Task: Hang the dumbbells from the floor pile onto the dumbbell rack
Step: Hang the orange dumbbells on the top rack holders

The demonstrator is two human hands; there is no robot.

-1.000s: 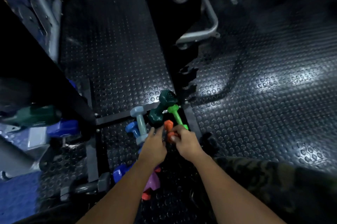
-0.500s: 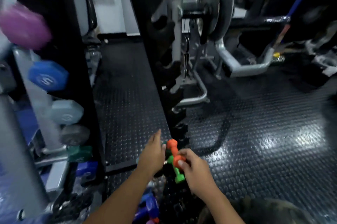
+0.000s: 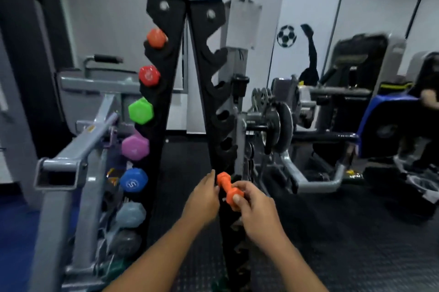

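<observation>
orange dumbbell (image 3: 229, 190) pinched in right hand (image 3: 257, 212) grip; left hand (image 3: 203, 199) fingers hidden, state unclear.

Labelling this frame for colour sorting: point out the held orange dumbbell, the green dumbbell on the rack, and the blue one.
held orange dumbbell (image 3: 228, 190): head view, on its handle.
green dumbbell (image 3: 140, 111): head view, on its hexagonal end face.
blue dumbbell (image 3: 133, 180): head view, on its end face.

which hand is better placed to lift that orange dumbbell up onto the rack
Right. The right hand already pinches the near end of the orange dumbbell; the left hand only touches its far end with straight fingers. The empty notches on the rack are above.
</observation>
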